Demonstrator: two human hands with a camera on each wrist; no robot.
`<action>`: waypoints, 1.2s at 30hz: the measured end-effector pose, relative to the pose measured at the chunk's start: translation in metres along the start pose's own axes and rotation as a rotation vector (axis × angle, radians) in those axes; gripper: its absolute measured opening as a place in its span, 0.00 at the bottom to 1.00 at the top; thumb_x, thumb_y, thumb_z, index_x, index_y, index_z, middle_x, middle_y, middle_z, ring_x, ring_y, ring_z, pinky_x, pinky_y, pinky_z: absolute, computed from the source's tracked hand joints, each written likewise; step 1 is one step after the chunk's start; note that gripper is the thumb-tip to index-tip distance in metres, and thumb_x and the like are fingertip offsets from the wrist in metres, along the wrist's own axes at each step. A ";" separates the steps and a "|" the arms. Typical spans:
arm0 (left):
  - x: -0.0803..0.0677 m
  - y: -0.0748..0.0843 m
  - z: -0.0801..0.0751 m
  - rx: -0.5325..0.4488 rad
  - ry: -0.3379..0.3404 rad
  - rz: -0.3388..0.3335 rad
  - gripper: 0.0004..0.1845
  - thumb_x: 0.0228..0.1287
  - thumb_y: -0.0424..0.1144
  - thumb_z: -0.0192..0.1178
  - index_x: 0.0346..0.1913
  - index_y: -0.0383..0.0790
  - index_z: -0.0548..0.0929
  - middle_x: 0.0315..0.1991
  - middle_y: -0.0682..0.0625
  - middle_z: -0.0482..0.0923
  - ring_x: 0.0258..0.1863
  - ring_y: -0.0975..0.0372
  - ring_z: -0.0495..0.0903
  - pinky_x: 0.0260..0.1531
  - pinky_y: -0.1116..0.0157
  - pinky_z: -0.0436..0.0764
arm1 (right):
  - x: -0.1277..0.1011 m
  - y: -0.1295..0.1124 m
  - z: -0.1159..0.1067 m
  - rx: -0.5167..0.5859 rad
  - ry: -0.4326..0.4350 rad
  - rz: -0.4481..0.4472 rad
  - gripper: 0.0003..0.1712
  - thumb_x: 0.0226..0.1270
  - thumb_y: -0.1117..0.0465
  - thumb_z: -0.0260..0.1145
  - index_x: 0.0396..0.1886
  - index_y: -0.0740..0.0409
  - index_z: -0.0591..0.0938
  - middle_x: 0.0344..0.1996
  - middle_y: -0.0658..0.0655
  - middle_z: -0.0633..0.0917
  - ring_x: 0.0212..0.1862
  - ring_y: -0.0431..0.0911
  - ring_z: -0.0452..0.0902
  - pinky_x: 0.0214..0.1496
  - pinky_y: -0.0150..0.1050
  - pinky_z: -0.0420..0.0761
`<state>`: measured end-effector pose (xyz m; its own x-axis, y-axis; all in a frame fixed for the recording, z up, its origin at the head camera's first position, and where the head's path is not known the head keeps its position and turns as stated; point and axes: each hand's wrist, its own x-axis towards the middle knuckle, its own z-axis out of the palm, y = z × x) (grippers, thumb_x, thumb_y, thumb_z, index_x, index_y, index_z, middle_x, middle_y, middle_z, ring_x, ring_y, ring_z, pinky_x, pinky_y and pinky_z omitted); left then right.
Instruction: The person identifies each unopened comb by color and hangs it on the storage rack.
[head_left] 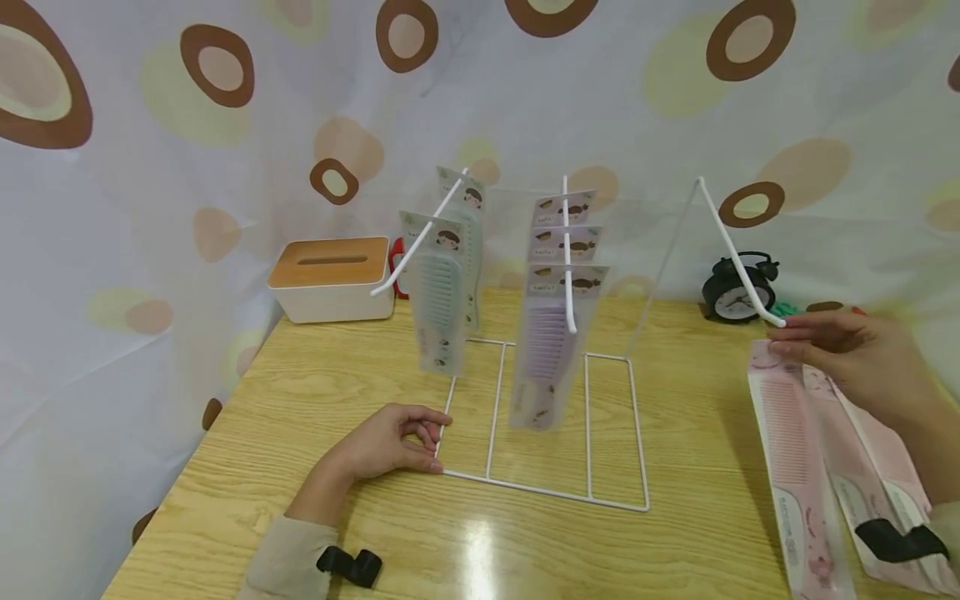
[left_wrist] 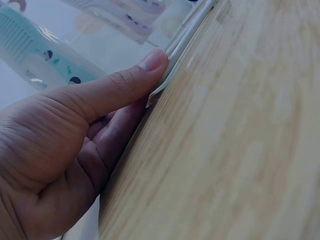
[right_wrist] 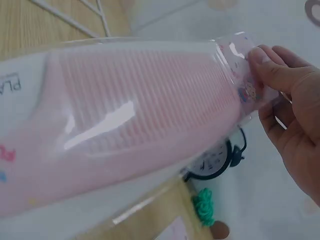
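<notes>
Worktop (head_left: 315,400) of pale wood carries a white wire display rack (head_left: 540,487). I see my left hand (head_left: 390,442) resting at the rack's front-left corner, thumb (left_wrist: 150,62) pressed against the base wire, fingers curled loosely and clasping nothing. My right hand (head_left: 847,350) pinches the top of a pink packaged comb (head_left: 795,467) just below the tip of the right peg (head_left: 738,258); the pack trails down onto the worktop. Green combs (head_left: 438,300) and purple combs (head_left: 551,342) hang on the other two pegs. A tissue box (head_left: 333,279) and a black alarm clock (head_left: 738,292) stand behind.
</notes>
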<state>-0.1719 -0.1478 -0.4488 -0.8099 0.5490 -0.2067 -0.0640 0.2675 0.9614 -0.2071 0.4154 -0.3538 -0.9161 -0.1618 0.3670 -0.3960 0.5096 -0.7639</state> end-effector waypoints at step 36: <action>-0.001 0.002 0.000 0.037 0.005 0.005 0.34 0.52 0.30 0.76 0.63 0.30 0.76 0.43 0.44 0.78 0.42 0.59 0.79 0.41 0.67 0.87 | 0.007 -0.169 0.035 0.763 0.072 -0.356 0.19 0.53 0.91 0.62 0.47 0.90 0.76 0.37 0.67 0.89 0.40 0.53 0.89 0.46 0.37 0.86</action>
<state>-0.1715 -0.1474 -0.4466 -0.8132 0.5463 -0.2007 -0.0381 0.2941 0.9550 -0.1487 0.2984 -0.2403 -0.7324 -0.1376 0.6668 -0.6182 -0.2762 -0.7359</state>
